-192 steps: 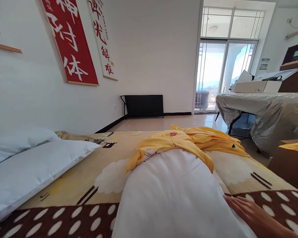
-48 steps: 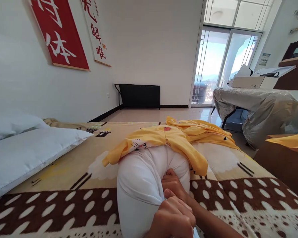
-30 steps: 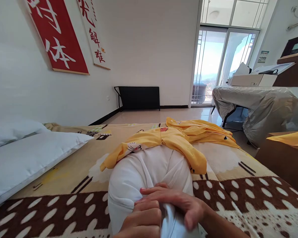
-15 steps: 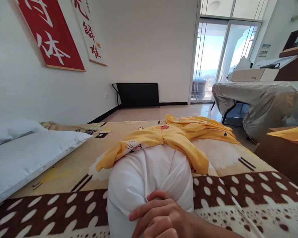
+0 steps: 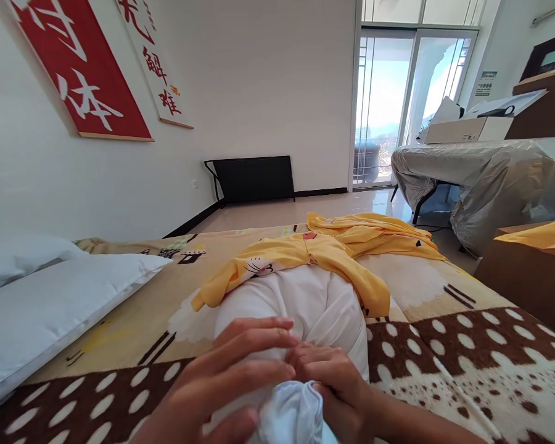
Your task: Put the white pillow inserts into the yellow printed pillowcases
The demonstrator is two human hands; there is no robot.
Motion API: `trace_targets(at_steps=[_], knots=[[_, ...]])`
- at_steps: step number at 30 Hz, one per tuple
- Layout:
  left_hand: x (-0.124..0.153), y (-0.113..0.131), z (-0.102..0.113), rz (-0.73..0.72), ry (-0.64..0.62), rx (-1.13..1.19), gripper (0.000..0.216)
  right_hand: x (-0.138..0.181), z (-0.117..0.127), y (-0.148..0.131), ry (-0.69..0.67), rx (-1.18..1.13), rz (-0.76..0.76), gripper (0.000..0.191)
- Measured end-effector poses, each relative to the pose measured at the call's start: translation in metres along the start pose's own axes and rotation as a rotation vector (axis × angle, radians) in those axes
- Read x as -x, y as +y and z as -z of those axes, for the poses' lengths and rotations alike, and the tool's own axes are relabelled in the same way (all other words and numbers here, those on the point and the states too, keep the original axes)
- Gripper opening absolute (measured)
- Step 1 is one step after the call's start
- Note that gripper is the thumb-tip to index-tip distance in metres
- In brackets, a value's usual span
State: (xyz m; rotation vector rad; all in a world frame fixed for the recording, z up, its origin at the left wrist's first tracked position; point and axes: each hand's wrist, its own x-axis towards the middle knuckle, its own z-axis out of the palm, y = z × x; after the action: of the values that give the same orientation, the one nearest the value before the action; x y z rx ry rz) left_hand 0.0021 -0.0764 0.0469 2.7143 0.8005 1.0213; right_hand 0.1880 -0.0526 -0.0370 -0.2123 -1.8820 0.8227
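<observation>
A white pillow [image 5: 305, 302] lies in front of me on the patterned blanket [image 5: 444, 345]. My left hand [image 5: 222, 382] wraps over its near end, fingers curled round the bunched white fabric. My right hand [image 5: 337, 382] grips the same end from the right, fingers closed on a gathered fold of pale fabric [image 5: 291, 413]. A yellow garment [image 5: 333, 253] with a cat face drapes over the pillow's far end.
Two white pillows [image 5: 50, 302] lie stacked at the left against the wall. A brown box [image 5: 527, 277] with yellow cloth on it stands at the right. Behind it is a plastic-covered table [image 5: 485, 179]. A black rack [image 5: 254, 179] stands by the far wall.
My left hand has come forward over the pillow's near end, and my right hand now pinches a bunched fold beside it. The view has tilted slightly.
</observation>
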Motion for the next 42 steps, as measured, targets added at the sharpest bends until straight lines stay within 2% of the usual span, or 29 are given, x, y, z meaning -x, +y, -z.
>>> trace_targets(at_steps=[2,5,7,9,15,17,19,21,23,26,29,33,37,39,42], knots=[[0.0,-0.025,0.005,0.047,-0.037,-0.077,0.034,0.0,0.007,0.0,0.029,-0.046,-0.051,0.037],[-0.014,-0.048,-0.013,0.112,-0.161,-0.095,0.035,-0.001,0.016,-0.001,0.055,-0.106,-0.084,0.035],[-0.026,-0.052,-0.03,0.143,-0.217,-0.09,0.032,-0.002,0.02,-0.003,0.082,-0.11,-0.091,0.034],[-0.035,-0.051,-0.044,0.172,-0.221,-0.084,0.034,-0.003,0.02,-0.004,0.087,-0.097,-0.106,0.035],[-0.037,-0.06,-0.075,0.248,-0.3,-0.195,0.044,0.003,0.007,0.001,-0.013,-0.087,-0.132,0.041],[-0.036,-0.063,-0.084,0.265,-0.287,-0.231,0.039,0.005,0.002,0.004,-0.033,-0.074,-0.159,0.045],[-0.036,-0.063,-0.09,0.257,-0.211,-0.216,0.031,0.007,-0.001,0.006,-0.048,-0.082,-0.177,0.048],[-0.036,-0.06,-0.092,0.211,-0.111,-0.157,0.032,0.007,-0.001,0.006,-0.073,-0.098,-0.192,0.05],[-0.038,-0.057,-0.091,0.117,-0.095,-0.106,0.037,0.008,-0.002,0.006,-0.112,-0.107,-0.21,0.051],[-0.04,-0.056,-0.088,0.009,-0.282,-0.054,0.051,0.01,-0.004,0.005,-0.154,-0.105,-0.221,0.051],[-0.043,-0.061,-0.087,0.051,-0.387,0.016,0.053,0.01,-0.006,0.006,-0.141,-0.089,-0.197,0.05],[-0.044,-0.067,-0.09,0.135,-0.377,0.105,0.037,0.006,-0.005,0.004,-0.093,-0.052,-0.165,0.048],[-0.042,-0.072,-0.096,0.191,-0.338,0.089,0.035,0.002,-0.001,0.003,-0.044,-0.01,-0.18,0.047],[-0.041,-0.076,-0.099,0.194,-0.24,0.065,0.031,0.001,0.001,0.004,0.006,0.005,-0.211,0.048],[-0.043,-0.08,-0.1,0.129,-0.025,0.066,0.029,-0.007,0.004,0.007,0.103,-0.004,-0.252,0.048]])
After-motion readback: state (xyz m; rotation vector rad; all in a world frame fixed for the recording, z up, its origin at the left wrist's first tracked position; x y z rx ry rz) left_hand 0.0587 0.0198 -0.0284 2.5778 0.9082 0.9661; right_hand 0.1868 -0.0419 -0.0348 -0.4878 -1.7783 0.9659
